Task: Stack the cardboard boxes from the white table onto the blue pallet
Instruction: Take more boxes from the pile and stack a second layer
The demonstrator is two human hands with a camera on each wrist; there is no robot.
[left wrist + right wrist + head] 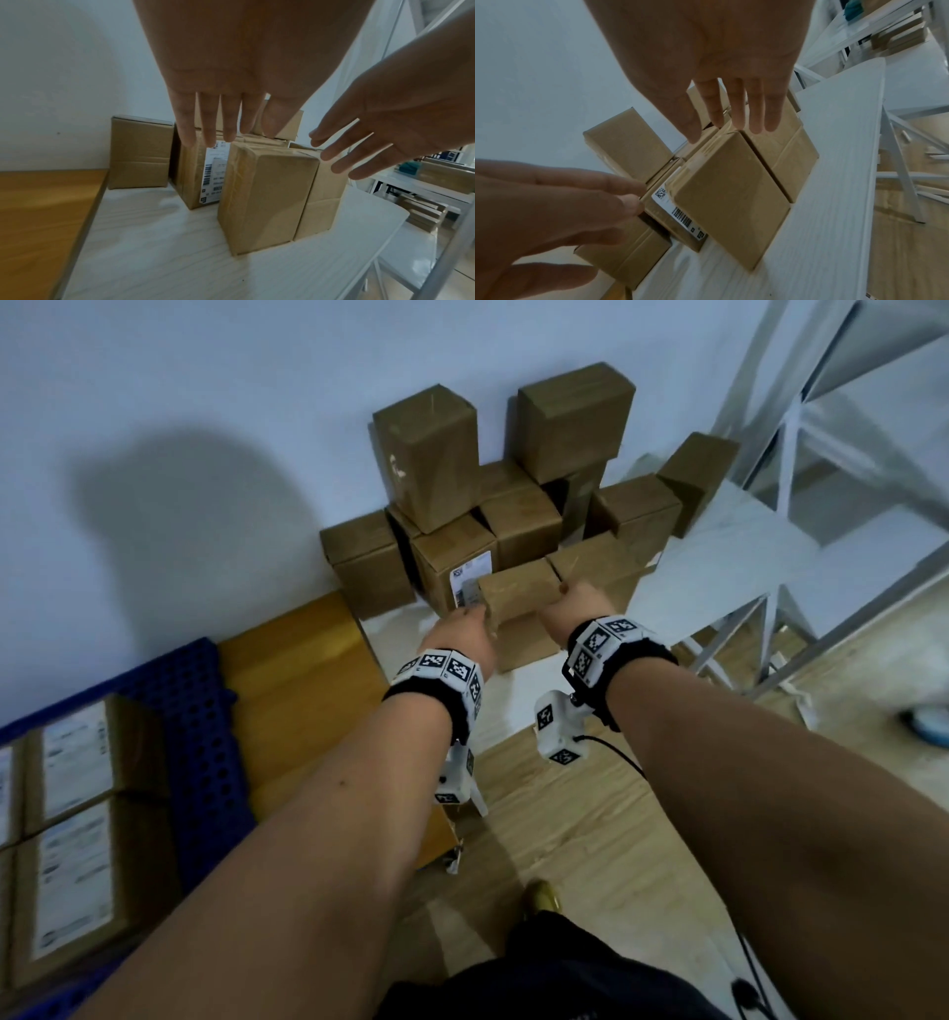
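Note:
Several brown cardboard boxes are piled on the white table [719, 557] against the wall. The frontmost taped box [518, 598] [267, 194] [731, 199] stands upright near the table's front edge. My left hand [462, 629] [226, 121] is at its left side and my right hand [575, 608] [734, 105] at its right side. Both hands have straight fingers and grip nothing; I cannot tell whether they touch the box. Behind it on the left stands a box with a white barcode label [213, 172]. The blue pallet [195, 711] lies at lower left.
Several labelled boxes [77, 762] lie on the pallet. A wooden board [298, 670] sits between pallet and table. White metal frames [847, 428] stand to the right of the table. More boxes are stacked two high at the back [426, 454].

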